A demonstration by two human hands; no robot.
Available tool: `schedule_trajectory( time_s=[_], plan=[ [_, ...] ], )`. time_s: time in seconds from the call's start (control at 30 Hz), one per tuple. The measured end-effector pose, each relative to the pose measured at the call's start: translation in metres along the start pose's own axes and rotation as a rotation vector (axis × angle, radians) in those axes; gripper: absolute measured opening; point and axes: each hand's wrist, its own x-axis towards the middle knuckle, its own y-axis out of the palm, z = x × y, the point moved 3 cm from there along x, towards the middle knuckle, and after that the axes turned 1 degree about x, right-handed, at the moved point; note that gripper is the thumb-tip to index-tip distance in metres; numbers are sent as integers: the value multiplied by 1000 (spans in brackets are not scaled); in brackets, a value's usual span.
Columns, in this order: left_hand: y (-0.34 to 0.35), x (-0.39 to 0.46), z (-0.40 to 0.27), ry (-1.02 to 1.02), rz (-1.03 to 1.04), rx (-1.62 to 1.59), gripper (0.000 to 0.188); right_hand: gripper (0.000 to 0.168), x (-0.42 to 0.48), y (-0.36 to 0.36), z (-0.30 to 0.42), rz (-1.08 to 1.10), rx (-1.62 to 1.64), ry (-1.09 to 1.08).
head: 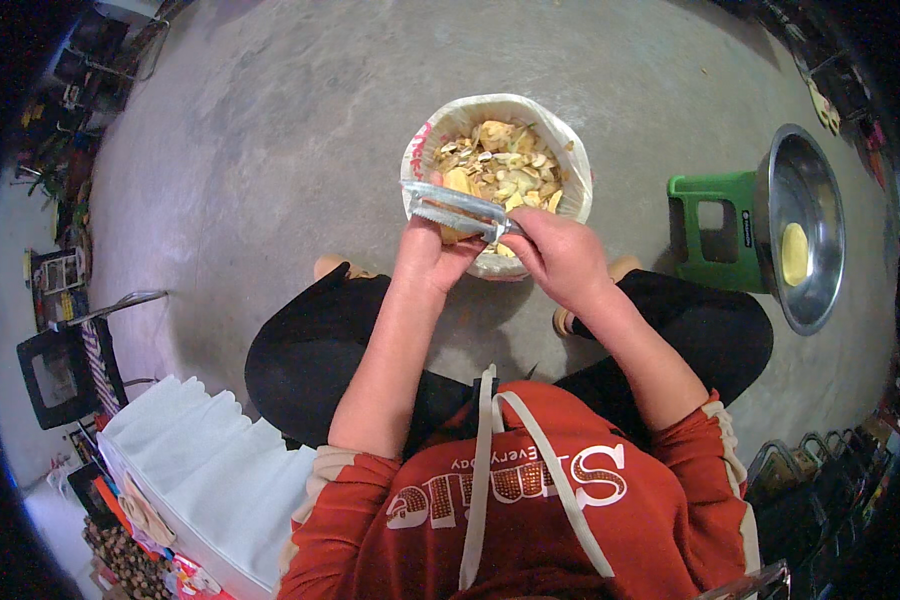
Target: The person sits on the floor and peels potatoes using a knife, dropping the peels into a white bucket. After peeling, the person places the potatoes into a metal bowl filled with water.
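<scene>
Over a bin with a pale plastic liner (574, 142), my right hand (562, 251) is closed on the handle of a metal peeler (461, 208) with a serrated edge. The peeler's head lies across a yellowish peeled piece, likely a potato (457, 182), which my left hand (435, 251) holds from beneath. The blade partly hides that piece. Peelings (521, 169) fill much of the bin. To the right, one peeled yellow potato (795, 253) rests in a steel basin (793, 315).
The basin stands on a green plastic stool (750, 277), right of my knee. At lower left is a surface covered with a pale blue cloth (210, 472). Metal-framed chairs (802, 480) stand at lower right, and a dark-framed object (56, 379) is at far left.
</scene>
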Motion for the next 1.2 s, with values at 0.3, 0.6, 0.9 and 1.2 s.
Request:
schedule_trajectory(
  time_s=[0.3, 0.6, 0.9, 1.2],
  plan=[
    [-12, 8, 9, 20, 17, -2, 43, 25, 4, 14, -15, 77, 27, 70],
    [11, -12, -5, -40, 135, 92, 44, 33, 2, -3, -66, -78, -41, 304],
    [8, 4, -8, 87, 259, 52, 51, 32, 0, -2, -36, -13, 60, 322],
    [10, 8, 0, 45, 145, 47, 58, 28, 0, 2, -3, 12, -8, 64]
  ],
)
